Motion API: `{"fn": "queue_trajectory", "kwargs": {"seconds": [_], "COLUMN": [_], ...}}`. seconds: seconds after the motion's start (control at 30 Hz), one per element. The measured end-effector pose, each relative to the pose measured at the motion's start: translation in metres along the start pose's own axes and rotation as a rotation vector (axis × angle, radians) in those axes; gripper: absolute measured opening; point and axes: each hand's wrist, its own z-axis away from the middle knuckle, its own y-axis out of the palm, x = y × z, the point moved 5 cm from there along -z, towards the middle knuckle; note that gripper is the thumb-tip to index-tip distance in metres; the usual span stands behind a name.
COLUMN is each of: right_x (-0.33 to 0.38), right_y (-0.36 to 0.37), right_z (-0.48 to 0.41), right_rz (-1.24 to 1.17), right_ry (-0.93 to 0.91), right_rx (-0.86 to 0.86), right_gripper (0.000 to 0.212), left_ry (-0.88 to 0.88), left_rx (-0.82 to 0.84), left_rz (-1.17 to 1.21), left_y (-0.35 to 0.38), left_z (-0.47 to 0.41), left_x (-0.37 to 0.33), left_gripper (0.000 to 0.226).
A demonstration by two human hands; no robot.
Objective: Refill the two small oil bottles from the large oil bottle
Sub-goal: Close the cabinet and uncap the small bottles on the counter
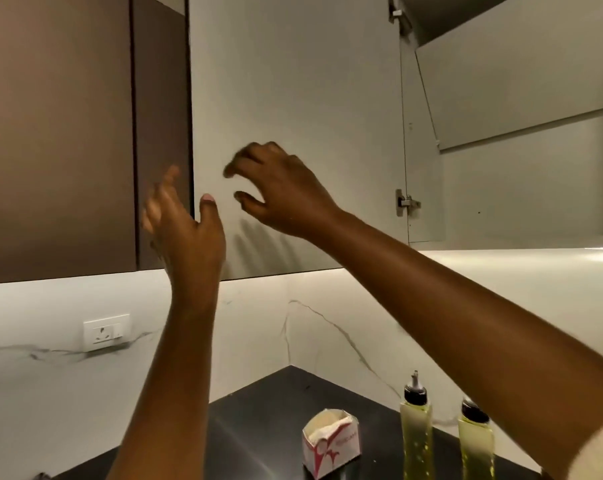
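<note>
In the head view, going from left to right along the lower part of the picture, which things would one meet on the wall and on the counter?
Wall socket → open paper carton → small oil bottle with the metal spout → second small oil bottle, which has a black cap.

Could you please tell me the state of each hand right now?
Left hand: open, blurred, holding nothing.
Right hand: open, fingers loosely curled, holding nothing.
</note>
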Motion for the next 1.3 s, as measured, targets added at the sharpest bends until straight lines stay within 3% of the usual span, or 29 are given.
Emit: {"fn": "queue_trajectory", "kwargs": {"seconds": [0.1,0.17,0.37,0.57,0.77,0.87,0.97,1.17,1.3], "right_x": [0.004,-0.001,-0.015,-0.017,-0.041,-0.059,-0.077,-0.124,-0.159], "right_y": [0.022,0.035,0.03,-0.039,-0.126,-0.167,-0.207,-0.272,-0.288], "right_z": [-0.028,-0.037,-0.033,-0.008,0.042,0.072,0.103,0.174,0.22], "right_rz": [0.112,0.15,0.14,0.002,-0.077,-0.021,0.071,0.381,0.741], "right_ry": [-0.051,-0.054,-0.103,-0.123,-0.035,0.049,0.148,0.401,0.601], "right_rx": [0.054,0.119,0.186,-0.041,-0.216,-0.23,-0.236,-0.162,0.06], "right_gripper": [0.047,0.051,0.058,0.059,0.052,0.052,0.052,0.05,0.068], "left_ry": [-0.274,-0.319,-0.252,-0.109,-0.006,0.108,0.233,0.404,0.468], "left_rx": [0.174,0.176,0.185,0.296,0.441,0.509,0.626,0.757,0.793], "left_rz": [0.153,0.22,0.407,0.715,0.959,0.964,0.947,0.723,0.517], "left_y": [0.012,0.015,0.004,0.003,0.048,0.073,0.102,0.179,0.235], "left_z": [-0.01,-0.01,-0.001,0.047,0.113,0.144,0.177,0.229,0.255], "left_x": [0.018,0.028,0.031,-0.017,-0.073,-0.108,-0.139,-0.171,-0.178], "left_gripper": [0.041,0.038,0.035,0.046,0.056,0.059,0.046,0.051,0.056]}}
